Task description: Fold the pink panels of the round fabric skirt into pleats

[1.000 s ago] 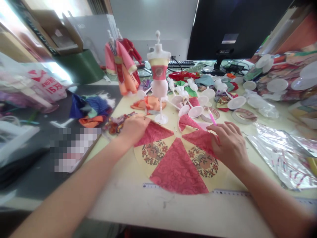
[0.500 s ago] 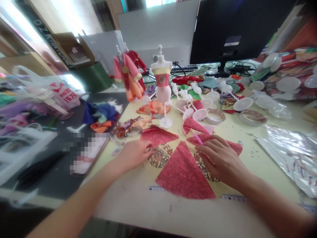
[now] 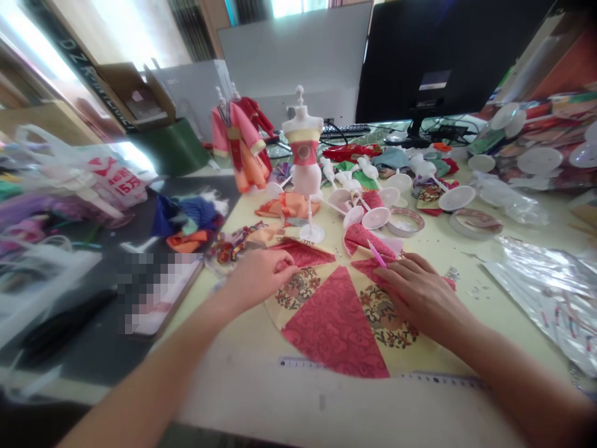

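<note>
A round doll-sized cloth skirt [image 3: 333, 323] with red and floral cream panels lies spread on the table before me. My left hand [image 3: 259, 277] is at its upper left edge, thumb and fingers pinched on the fabric. Over the right side of the skirt lies my right hand [image 3: 420, 289], with a slim pink pen [image 3: 377, 254] sticking up between its curled fingers. The lower part of the pen is hidden by that hand. Just beyond the skirt stands a small white mannequin [image 3: 305, 177] wearing a red and cream band.
A ruler strip [image 3: 298, 362] runs under the skirt's near edge. Behind are tape rolls [image 3: 476, 222], several toppled mannequins [image 3: 373, 171] and dressed dolls' forms [image 3: 237, 146]. A phone [image 3: 163, 298] lies left; silver plastic bags [image 3: 550, 298] lie right. A monitor [image 3: 448, 56] stands at the back.
The skirt has turned a little, its near edge shifting left, and more of the right floral panel shows. My left hand has moved slightly away from me; my right hand has slid slightly right.
</note>
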`<action>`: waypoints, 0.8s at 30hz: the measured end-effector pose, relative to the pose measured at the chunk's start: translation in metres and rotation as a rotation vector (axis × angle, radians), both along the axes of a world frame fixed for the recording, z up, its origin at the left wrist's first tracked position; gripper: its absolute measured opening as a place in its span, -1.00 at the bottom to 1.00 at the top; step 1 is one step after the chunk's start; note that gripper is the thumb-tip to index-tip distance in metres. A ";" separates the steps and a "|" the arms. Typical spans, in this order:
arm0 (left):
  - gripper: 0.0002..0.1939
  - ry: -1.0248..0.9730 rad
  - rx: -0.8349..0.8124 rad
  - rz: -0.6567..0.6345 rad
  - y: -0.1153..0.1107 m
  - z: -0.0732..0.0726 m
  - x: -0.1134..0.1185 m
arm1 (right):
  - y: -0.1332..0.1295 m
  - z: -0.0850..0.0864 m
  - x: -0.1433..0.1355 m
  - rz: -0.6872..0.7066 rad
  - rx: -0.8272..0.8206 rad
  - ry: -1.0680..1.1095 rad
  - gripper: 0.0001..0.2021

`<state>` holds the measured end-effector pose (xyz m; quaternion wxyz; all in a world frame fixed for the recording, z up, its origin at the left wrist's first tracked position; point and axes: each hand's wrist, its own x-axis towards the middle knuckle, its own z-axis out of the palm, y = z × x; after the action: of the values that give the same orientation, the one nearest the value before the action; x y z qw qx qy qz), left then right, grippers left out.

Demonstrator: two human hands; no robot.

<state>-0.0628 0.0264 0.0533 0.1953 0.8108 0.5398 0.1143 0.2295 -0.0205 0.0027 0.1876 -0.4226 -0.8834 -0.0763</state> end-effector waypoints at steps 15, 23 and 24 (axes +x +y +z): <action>-0.64 -1.539 -1.118 0.188 -0.019 -0.033 0.041 | -0.014 0.006 -0.014 0.123 0.119 0.323 -0.70; -0.66 -1.535 -1.118 0.197 -0.025 -0.033 0.047 | -0.019 0.000 -0.021 0.196 0.057 0.349 -0.64; -0.65 -1.533 -1.114 0.218 -0.025 -0.033 0.049 | -0.020 0.000 -0.020 0.197 0.063 0.352 -0.64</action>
<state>-0.0135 0.0011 0.0206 0.8424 0.2508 0.3142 0.3588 0.2093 -0.0401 0.0030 0.3587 -0.3347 -0.8713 -0.0104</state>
